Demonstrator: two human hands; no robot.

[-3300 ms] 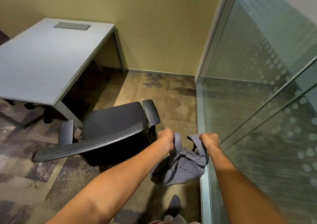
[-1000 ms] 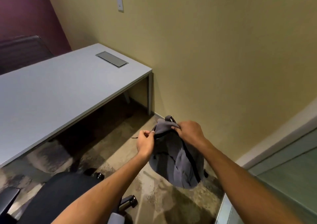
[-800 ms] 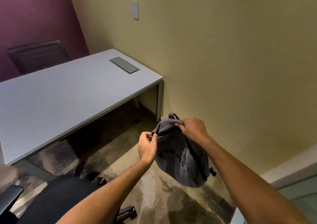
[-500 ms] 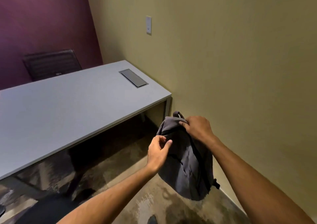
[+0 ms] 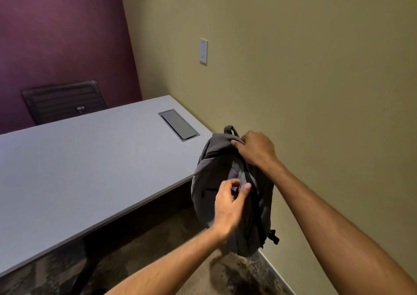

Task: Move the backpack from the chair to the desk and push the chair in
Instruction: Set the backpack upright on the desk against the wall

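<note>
The grey backpack [image 5: 209,170] hangs upright in the air just off the desk's near right corner, over the floor. My right hand [image 5: 256,150] is shut on its top, beside the carry loop. My left hand [image 5: 229,206] lies against the backpack's front, thumb and fingers apart and curled; whether it pinches the fabric I cannot tell. The grey desk [image 5: 79,170] stretches away to the left, its top bare apart from a metal cable hatch [image 5: 178,124]. The chair that held the backpack is out of view.
A beige wall [image 5: 316,91] runs close along the right, with a white switch plate [image 5: 203,51]. A second dark chair [image 5: 64,101] stands behind the desk against a purple wall. Patterned carpet [image 5: 237,272] shows below.
The backpack has risen from floor height to the level of the desk top, close to its corner. My left hand slid from the top edge down onto the front. The black chair dropped out of view.
</note>
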